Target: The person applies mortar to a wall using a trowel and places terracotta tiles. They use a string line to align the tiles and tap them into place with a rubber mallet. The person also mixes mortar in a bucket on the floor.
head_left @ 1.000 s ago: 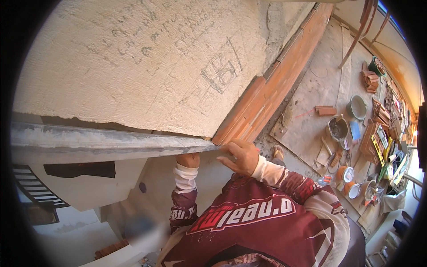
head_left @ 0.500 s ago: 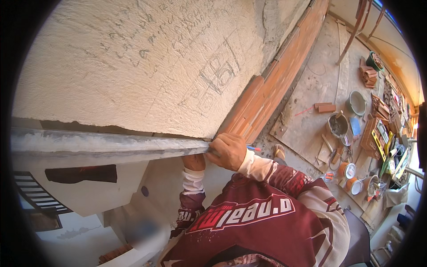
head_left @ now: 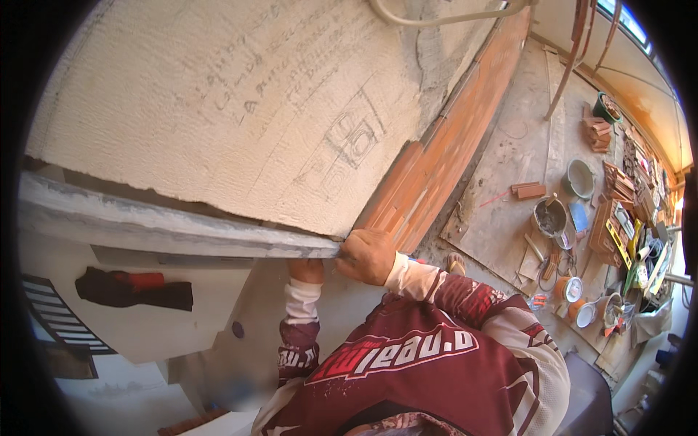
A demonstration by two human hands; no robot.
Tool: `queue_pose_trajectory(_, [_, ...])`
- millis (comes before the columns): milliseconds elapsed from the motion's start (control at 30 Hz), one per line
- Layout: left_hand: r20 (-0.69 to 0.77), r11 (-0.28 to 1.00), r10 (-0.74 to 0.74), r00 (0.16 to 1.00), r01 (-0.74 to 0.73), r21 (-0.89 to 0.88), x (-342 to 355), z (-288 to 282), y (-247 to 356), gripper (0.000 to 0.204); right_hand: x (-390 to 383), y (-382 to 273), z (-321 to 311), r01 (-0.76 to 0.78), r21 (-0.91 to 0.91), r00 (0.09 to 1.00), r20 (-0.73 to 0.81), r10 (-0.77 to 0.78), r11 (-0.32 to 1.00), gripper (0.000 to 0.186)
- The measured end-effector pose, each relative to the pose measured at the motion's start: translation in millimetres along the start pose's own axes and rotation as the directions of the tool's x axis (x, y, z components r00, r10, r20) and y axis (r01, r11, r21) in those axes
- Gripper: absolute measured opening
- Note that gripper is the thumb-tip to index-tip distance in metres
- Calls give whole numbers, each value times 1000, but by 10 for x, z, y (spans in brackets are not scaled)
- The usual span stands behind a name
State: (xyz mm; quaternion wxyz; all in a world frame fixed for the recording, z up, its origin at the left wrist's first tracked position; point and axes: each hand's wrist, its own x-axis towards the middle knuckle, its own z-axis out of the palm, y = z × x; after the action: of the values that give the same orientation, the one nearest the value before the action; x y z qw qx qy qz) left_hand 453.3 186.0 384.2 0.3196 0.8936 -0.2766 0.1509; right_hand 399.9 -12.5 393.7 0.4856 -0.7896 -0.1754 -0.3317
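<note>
A long pale-grey bar (head_left: 174, 231), smeared with a whitish coating, runs along the lower edge of the rough plastered wall (head_left: 218, 109). My right hand (head_left: 367, 256) is closed around the bar's right end, close to the corner where the wall meets a strip of red-brown bricks (head_left: 407, 189). Below the bar, just left of it, is my left hand (head_left: 306, 270); the bar hides its fingers, so its grip cannot be made out. Pencil-like writing and a boxy sketch (head_left: 356, 138) mark the wall.
On the right, the dusty floor boards (head_left: 494, 167) carry a mortar bucket (head_left: 550, 216), a grey bucket (head_left: 580, 179), stacked bricks (head_left: 598, 136), a yellow level (head_left: 619, 245) and orange tubs (head_left: 571, 288). Reddish poles (head_left: 565, 69) stand beyond. A dark cloth (head_left: 134, 288) lies lower left.
The wall and the bar appear more tilted, their left ends higher in view. A pale curved tube now shows at the top. My right hand stays at the bar's end; my left hand sits slightly further left.
</note>
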Motion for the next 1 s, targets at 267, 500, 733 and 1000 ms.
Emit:
queue_pose_trajectory(267, [-72,963,-175,982,156,-220,-207,257,174,20,76,-26,-21,2,36,1000,8,-2,999,28])
queue_pose_trajectory(500, [62,888,-232,971,237,-394,37,-143,260,14,80,-85,-31,-58,-2,996,67,58,998,28])
queue_pose_trajectory(733, [200,687,-298,933,355,-634,47,-45,23,15,178,-367,-36,-130,-148,986,86,144,980,32])
queue_pose_trajectory(1000, [99,668,-237,966,236,-706,202,-157,32,10,160,-599,135,-235,-373,969,-11,249,898,30])
